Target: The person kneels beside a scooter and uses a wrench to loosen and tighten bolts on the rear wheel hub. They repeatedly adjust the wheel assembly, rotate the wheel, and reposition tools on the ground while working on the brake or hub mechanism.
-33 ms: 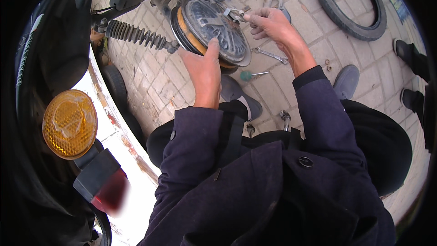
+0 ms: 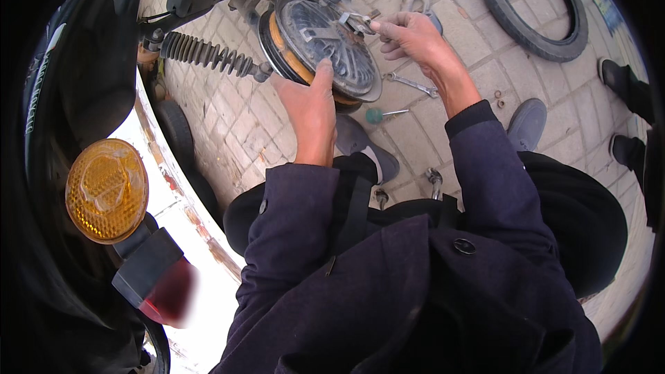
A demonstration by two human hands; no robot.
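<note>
A wheel hub (image 2: 322,41) with a dusty, ribbed dark cover and a yellow-brown band round its side sits tilted below the rear of a vehicle. My left hand (image 2: 308,107) grips its near edge, the thumb lying on the cover and the other fingers hidden behind the rim. At the hub's axle end is a small metal bracket (image 2: 357,23). My right hand (image 2: 415,41) is closed at that bracket, thumb and forefinger pinched together at its end. Whatever small piece is between those fingertips cannot be made out.
A coil-spring shock absorber (image 2: 211,54) reaches toward the hub from the left. On the paving lie a wrench (image 2: 412,84), a green-handled screwdriver (image 2: 377,115), small nuts (image 2: 499,99) and a bare tyre (image 2: 490,0). An orange reflector lamp (image 2: 107,190) juts out at left. Another person's shoes (image 2: 616,76) stand at right.
</note>
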